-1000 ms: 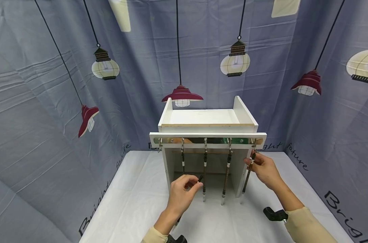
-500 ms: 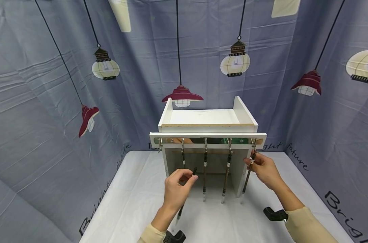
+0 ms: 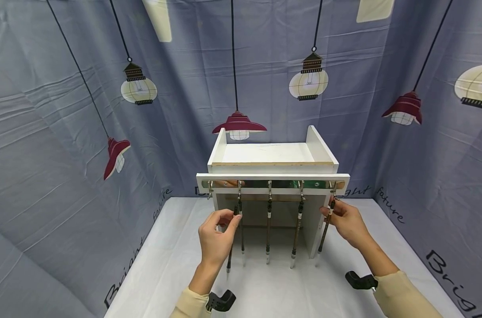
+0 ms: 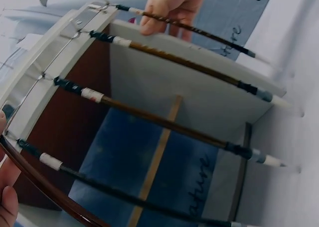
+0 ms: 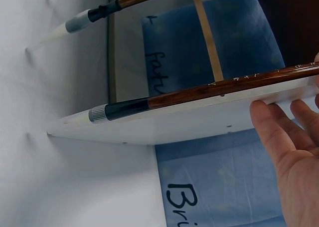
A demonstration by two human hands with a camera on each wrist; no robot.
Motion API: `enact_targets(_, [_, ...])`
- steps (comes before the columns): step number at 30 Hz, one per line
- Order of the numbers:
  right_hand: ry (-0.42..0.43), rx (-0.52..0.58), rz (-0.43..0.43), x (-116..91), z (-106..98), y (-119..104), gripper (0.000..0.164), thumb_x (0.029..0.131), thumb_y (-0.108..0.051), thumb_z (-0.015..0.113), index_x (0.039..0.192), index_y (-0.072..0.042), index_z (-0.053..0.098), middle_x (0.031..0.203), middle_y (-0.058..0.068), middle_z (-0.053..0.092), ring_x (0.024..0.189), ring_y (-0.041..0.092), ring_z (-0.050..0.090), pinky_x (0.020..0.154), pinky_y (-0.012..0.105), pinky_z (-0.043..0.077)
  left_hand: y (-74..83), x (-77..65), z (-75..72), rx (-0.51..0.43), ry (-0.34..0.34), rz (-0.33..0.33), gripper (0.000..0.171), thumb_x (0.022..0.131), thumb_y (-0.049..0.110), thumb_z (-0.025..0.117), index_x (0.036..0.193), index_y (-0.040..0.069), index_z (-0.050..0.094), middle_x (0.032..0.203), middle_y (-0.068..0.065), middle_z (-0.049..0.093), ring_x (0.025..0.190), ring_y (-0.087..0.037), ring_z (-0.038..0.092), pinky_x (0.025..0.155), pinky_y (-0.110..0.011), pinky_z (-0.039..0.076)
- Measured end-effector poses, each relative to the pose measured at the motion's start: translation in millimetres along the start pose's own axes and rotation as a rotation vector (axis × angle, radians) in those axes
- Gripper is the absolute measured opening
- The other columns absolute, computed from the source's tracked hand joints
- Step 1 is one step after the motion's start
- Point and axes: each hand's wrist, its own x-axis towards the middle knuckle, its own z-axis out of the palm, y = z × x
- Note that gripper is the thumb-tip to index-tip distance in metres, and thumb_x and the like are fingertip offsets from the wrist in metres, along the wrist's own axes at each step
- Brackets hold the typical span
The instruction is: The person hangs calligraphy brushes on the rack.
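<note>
My left hand [image 3: 216,240] pinches a writing brush [image 3: 230,257] near its top, in front of the white rack [image 3: 272,168]. This brush hangs down with a slight tilt, its dark upper end below the leftmost hook [image 3: 210,190] and apart from it. In the left wrist view its reddish-brown handle [image 4: 60,199] runs along the lower left, with fingertips [image 4: 9,199] beside it. My right hand [image 3: 349,224] grips the front edge of the rack's right side panel [image 5: 199,114], behind the rightmost hanging brush [image 3: 325,229]. Its thumb reaches onto the panel.
Several brushes hang tip down from the rack's other hooks, among them a middle one [image 3: 268,225] and another brush [image 3: 297,229]. The rack stands on a white-covered table [image 3: 177,247]. A blue curtain [image 3: 177,132] with printed lamps encloses the back and sides.
My left hand has moved left and up with the brush, from in front of the middle hanging brush to near the leftmost hook. The brush hangs steeper. My right hand has stayed put.
</note>
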Motion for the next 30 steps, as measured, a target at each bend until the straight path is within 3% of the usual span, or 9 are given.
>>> enact_targets(13, [0.005, -0.005, -0.001, 0, 0, 0, 0.065, 0.104, -0.032, 0.064, 0.156, -0.001, 0.042, 0.143, 0.030, 0.058, 0.121, 0.047, 0.065, 0.091, 0.046, 0.060, -12.4, 13.8, -20.7, 0.076, 0.201, -0.067, 0.018, 0.080, 0.006, 0.089, 0.094, 0.006, 0.077, 0.078, -0.008, 0.075, 0.068, -0.019, 0.067, 0.062, -0.021, 0.050])
enact_targets(22, [0.007, 0.002, -0.008, 0, 0, -1, 0.062, 0.105, -0.027, 0.064, 0.156, 0.000, 0.042, 0.143, 0.031, 0.058, 0.123, 0.049, 0.064, 0.090, 0.043, 0.061, -20.9, 9.6, -28.6, 0.097, 0.217, -0.116, 0.018, 0.082, 0.009, 0.088, 0.097, 0.007, 0.078, 0.080, -0.005, 0.075, 0.068, -0.014, 0.065, 0.063, -0.021, 0.051])
enact_targets(30, [0.012, 0.001, -0.004, 0, 1, -1, 0.065, 0.103, -0.034, 0.065, 0.155, -0.001, 0.044, 0.142, 0.030, 0.059, 0.122, 0.046, 0.065, 0.089, 0.041, 0.061, -27.4, 6.1, -27.6, 0.124, 0.232, -0.108, 0.020, 0.079, 0.005, 0.089, 0.096, 0.005, 0.078, 0.080, -0.006, 0.075, 0.063, -0.022, 0.067, 0.059, -0.029, 0.051])
